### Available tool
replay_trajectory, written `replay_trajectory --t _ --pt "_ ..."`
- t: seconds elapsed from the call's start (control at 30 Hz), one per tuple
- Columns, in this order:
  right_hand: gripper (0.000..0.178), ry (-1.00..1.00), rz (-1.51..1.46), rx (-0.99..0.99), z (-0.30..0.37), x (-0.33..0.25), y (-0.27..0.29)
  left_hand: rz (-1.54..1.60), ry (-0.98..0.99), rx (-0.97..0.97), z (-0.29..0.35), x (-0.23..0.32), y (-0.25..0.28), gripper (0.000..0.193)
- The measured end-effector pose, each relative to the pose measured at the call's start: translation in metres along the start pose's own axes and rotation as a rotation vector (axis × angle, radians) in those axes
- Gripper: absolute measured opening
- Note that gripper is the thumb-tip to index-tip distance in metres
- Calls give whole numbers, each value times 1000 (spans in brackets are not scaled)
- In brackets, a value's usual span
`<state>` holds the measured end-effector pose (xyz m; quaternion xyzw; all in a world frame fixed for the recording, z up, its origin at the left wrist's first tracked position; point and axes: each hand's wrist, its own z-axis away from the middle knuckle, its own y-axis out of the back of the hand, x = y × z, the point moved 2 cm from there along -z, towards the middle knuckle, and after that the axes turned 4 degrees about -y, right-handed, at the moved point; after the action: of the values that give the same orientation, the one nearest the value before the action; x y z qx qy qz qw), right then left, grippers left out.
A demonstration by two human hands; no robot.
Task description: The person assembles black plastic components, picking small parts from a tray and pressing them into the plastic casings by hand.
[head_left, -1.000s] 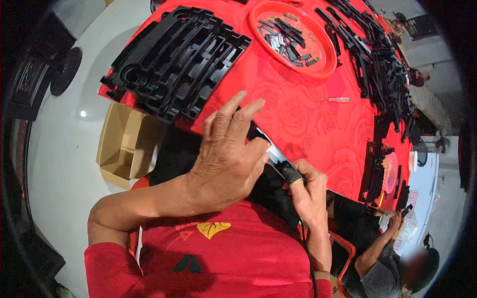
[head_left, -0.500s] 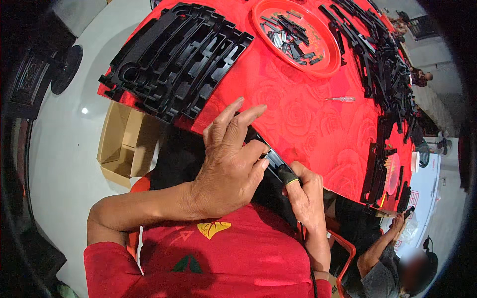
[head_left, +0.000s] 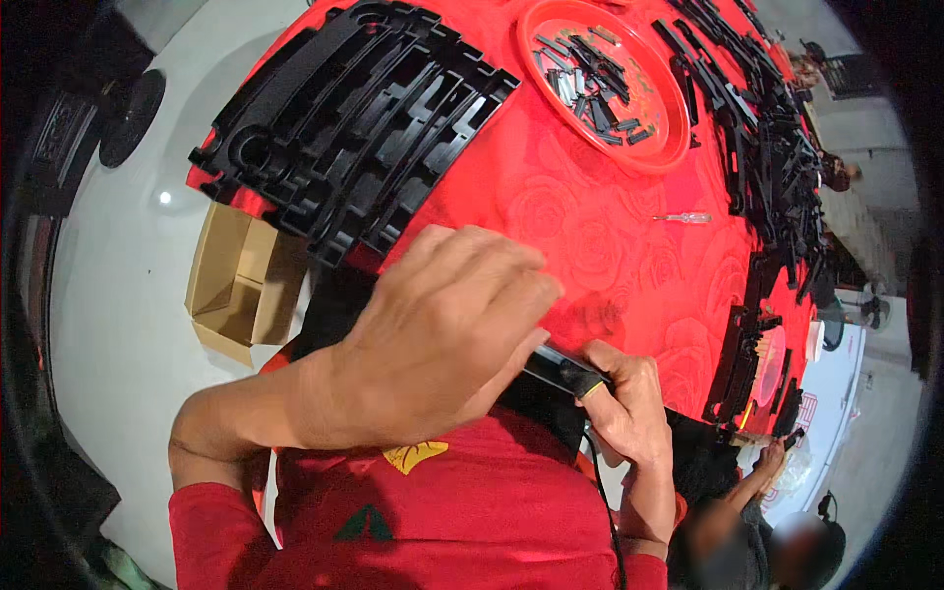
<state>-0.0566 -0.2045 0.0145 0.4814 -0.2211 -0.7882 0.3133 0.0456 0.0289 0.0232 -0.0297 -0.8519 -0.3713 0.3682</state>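
My right hand [head_left: 629,403] grips the near right end of a long black plastic strip [head_left: 551,369], its thumb in a black cover with a yellow edge pressed on top. Motion smears my left hand [head_left: 447,329], which crosses over the strip's other end. Its fingers bend toward the right, the thumb lies close to the strip, and whether they hold anything does not show. The strip is at the table's near edge, above my lap, and its left part is hidden behind my left hand.
Stacked black moulded parts [head_left: 364,128] cover the table's left. A red basin [head_left: 678,147] contains small dark pieces; nearby lies a clear-handled screwdriver [head_left: 688,217]. Black strips [head_left: 777,167] heap up at the right. An open cardboard box [head_left: 211,285] stands below left. Another person's hand [head_left: 772,457] works at lower right.
My left hand has turned, its raised fingers now folded down and blurred. My right hand and the strip have shifted slightly right and down in view, and the strip lies flatter.
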Motion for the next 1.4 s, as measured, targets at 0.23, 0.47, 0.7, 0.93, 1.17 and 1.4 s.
replay_trajectory --t 0.23,0.47,0.7,0.93,1.17,1.4 --pt "28 46 -73 -65 -2 -22 11 -27 149 -506 -13 3 -1 27" --pt "32 56 -181 -57 5 -14 14 -36 190 -516 -26 7 -10 23" --pt "33 131 -138 34 12 -17 14 -49 215 -463 -21 19 -17 20" --pt "37 471 136 123 -18 -36 38 -11 302 -208 -4 4 -6 21" --pt "37 300 -494 287 -41 -39 29 2 390 -68 16 -2 -1 28" --pt "30 271 -547 195 -75 -60 34 36 272 44 14 18 6 44"
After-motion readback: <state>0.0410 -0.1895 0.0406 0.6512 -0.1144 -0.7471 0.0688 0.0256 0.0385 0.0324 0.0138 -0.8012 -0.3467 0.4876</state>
